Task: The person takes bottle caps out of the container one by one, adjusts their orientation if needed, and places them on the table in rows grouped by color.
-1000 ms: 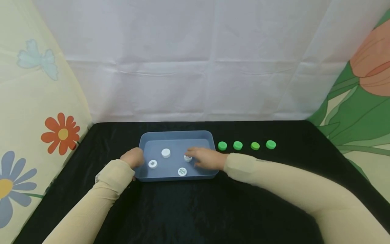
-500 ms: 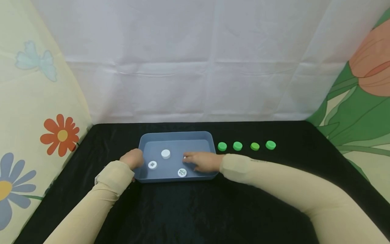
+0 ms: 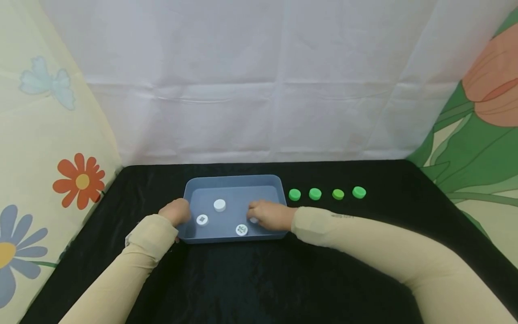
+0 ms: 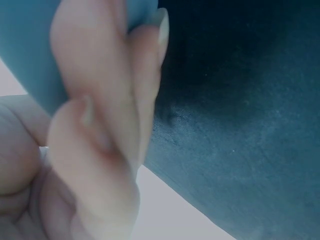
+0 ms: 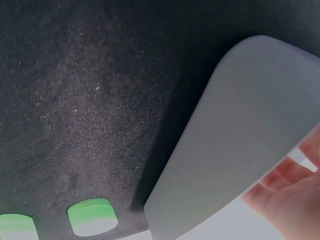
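Note:
A shallow blue-grey tray [image 3: 232,181] lies on the black cloth. My left hand [image 3: 176,211] grips its left edge; in the left wrist view the curled fingers [image 4: 95,70] press against the tray's outer side. Inside, at the right part of the tray, my right hand [image 3: 273,216] pinches a white round cap [image 3: 254,220], mostly hidden under the fingers. A white cap with a green pattern [image 3: 241,230] lies near the front rim. Farther left are a white cap with a dark diamond mark [image 3: 202,220] and a plain white cap [image 3: 220,205].
Right of the tray stands a row of several green caps [image 3: 315,194] on the black tablecloth [image 3: 259,279]. A white curtain [image 3: 259,90] hangs behind the table, with flower-printed cloths [image 3: 82,181] at both sides.
My right hand has closed on the white cap at the tray's right and moved it slightly right and towards me. My left hand stays on the tray's edge.

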A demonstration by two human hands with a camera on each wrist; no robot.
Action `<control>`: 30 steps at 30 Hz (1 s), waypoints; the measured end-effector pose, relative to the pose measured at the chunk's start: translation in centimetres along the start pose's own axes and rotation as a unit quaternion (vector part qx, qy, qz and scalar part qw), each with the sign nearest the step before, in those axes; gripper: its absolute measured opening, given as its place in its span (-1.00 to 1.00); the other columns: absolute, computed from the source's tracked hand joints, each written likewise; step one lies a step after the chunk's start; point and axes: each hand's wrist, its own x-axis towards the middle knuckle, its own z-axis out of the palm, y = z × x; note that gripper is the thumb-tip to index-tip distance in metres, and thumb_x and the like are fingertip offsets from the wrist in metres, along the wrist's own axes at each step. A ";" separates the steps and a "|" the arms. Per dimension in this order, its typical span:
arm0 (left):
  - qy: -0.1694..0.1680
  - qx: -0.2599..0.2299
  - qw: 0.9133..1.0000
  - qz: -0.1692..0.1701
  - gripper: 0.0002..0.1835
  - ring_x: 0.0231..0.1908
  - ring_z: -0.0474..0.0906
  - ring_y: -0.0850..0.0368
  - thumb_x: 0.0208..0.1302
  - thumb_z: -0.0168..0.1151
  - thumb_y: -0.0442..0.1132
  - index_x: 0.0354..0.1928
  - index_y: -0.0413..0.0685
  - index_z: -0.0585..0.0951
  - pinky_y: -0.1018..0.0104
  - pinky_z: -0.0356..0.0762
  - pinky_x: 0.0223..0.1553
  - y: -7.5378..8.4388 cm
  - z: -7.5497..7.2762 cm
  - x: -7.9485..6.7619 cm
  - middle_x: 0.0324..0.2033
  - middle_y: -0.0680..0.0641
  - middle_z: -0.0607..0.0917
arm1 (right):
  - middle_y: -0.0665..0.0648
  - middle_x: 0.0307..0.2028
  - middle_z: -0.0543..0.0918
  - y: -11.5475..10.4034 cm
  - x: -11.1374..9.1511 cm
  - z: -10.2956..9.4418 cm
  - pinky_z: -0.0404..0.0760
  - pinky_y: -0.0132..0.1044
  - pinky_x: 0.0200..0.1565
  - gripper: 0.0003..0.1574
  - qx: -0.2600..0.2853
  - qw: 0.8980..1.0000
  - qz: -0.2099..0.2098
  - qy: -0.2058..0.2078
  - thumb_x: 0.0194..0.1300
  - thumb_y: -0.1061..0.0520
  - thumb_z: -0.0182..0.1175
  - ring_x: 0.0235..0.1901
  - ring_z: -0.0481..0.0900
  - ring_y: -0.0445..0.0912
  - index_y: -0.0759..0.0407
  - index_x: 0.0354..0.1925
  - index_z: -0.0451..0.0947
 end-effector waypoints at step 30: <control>0.004 0.000 1.000 0.000 -0.84 -0.41 0.53 -0.12 0.32 0.03 -0.48 -0.14 -0.48 0.48 0.26 0.59 -0.59 -0.4 0.1 0.0 -0.37 -0.27 0.45 | 0.21 -0.13 0.49 1.0 -4.9 -2.5 0.58 -0.29 -0.15 -0.62 0.042 0.995 0.010 0.089 0.27 0.38 0.22 -0.15 0.53 0.00 0.41 0.07 0.54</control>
